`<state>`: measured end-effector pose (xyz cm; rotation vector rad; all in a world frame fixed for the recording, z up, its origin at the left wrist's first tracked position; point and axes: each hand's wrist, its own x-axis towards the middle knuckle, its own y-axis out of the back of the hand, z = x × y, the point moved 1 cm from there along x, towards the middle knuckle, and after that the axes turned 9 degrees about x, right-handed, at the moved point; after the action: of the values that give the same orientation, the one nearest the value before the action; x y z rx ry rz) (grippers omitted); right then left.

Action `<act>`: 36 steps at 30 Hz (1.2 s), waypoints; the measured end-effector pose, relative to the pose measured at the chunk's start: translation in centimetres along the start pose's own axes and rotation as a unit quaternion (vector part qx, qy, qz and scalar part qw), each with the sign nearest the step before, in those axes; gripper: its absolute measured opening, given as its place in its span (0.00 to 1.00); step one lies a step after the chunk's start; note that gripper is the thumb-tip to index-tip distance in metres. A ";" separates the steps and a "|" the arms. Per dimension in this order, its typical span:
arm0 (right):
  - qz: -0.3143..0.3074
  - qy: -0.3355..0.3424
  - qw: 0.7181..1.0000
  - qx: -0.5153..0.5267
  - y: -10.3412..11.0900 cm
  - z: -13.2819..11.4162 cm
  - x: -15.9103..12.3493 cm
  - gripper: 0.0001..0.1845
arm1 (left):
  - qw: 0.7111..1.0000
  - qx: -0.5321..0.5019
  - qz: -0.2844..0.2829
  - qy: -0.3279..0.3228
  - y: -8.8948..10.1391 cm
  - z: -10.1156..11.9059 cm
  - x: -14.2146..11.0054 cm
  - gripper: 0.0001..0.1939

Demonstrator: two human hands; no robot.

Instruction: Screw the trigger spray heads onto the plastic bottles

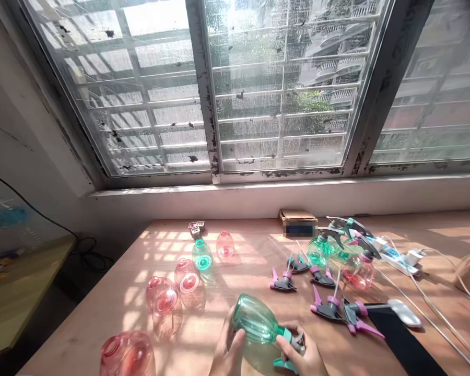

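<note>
A clear green plastic bottle (256, 316) lies tilted in the air over the near middle of the table, its neck pointing right. My left hand (229, 342) is wrapped round the bottle's base end, thumb along its side. At the neck, my right hand (303, 350) grips a grey and green trigger spray head (285, 364), which sits against the bottle's mouth. How far it is screwed on cannot be seen. Loose pink and grey spray heads (331, 308) lie to the right of my hands. To the left are several pink bottles (162, 295) and a green bottle (202, 256) without heads.
Bottles with spray heads (360, 269) stand at the right, near a power strip (394, 256) with white cables. A white mouse (405, 313) lies by a black mat (405, 339). At the back are a cardboard box (297, 216) and small cubes (196, 228), below the window.
</note>
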<state>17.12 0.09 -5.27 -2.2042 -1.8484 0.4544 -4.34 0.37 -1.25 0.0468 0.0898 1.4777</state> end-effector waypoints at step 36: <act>0.042 0.015 0.998 0.043 -0.3 -0.6 0.0 0.30 | 0.999 -0.014 -0.038 0.025 -0.8 -1.0 1.2 0.45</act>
<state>17.02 0.13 -4.62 -2.2252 -1.6922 0.5035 -3.55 1.47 -2.37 -0.0168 0.1106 1.4035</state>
